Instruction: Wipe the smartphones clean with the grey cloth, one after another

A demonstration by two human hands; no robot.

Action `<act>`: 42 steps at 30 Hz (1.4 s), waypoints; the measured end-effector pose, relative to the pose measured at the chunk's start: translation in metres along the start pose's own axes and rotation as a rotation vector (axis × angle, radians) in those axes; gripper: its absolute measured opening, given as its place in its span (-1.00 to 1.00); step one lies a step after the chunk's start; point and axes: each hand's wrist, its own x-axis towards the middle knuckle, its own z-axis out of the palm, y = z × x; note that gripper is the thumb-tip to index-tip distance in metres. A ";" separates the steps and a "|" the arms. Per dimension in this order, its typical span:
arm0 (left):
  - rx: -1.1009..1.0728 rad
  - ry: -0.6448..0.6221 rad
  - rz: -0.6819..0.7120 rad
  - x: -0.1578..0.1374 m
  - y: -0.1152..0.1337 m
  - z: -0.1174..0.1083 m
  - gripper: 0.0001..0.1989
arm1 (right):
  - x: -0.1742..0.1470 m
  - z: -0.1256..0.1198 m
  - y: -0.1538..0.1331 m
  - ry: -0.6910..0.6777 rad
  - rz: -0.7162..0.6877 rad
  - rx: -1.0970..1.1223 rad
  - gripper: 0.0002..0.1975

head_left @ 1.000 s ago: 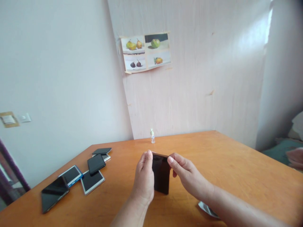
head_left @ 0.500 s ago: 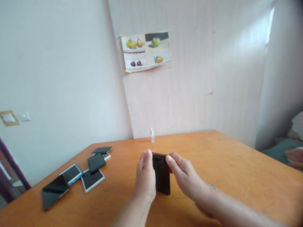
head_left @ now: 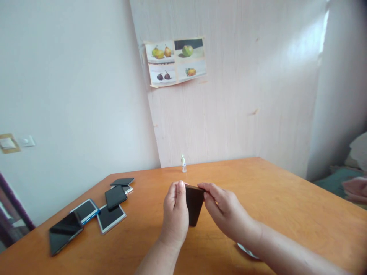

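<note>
A dark tablet (head_left: pixel 194 205) stands upright over the table between my two hands, one broad side turned toward me. My left hand (head_left: pixel 177 210) is closed on its left edge, with the thumb along the top corner. At the upper right corner, my right hand (head_left: pixel 222 204) pinches the tablet between thumb and fingers. Its far side is hidden from me. Below my right forearm, a pale thing with a curved edge (head_left: pixel 247 251) shows on the table; the arm covers most of it.
On the left of the wooden table (head_left: pixel 281 198) lie several tablets, among them a black one (head_left: pixel 65 231), a blue-edged one (head_left: pixel 86 211) and a white-framed one (head_left: pixel 111 217). A small clear bottle (head_left: pixel 184 165) stands by the back wall.
The tablet has tilted and turned between my hands, its lower end rising slightly. My right fingers have shifted over its top corner. More of the pale thing under my right forearm now shows.
</note>
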 end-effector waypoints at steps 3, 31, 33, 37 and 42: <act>0.055 -0.008 0.043 0.000 0.002 0.000 -0.57 | 0.001 -0.005 0.000 -0.069 -0.070 -0.095 -0.69; 0.210 -0.194 0.155 0.009 0.010 -0.008 -0.60 | 0.005 -0.024 -0.005 -0.279 -0.120 -0.164 -0.78; 0.172 -0.175 0.123 0.011 0.008 -0.010 -0.60 | 0.005 -0.021 -0.002 -0.253 -0.081 -0.063 -0.73; 0.092 -0.165 0.077 0.015 0.008 -0.015 -0.58 | 0.003 -0.011 0.006 -0.113 -0.017 0.001 -0.77; 0.118 -0.127 0.087 0.014 0.011 -0.015 -0.57 | 0.004 -0.007 0.007 0.032 -0.044 -0.087 -0.87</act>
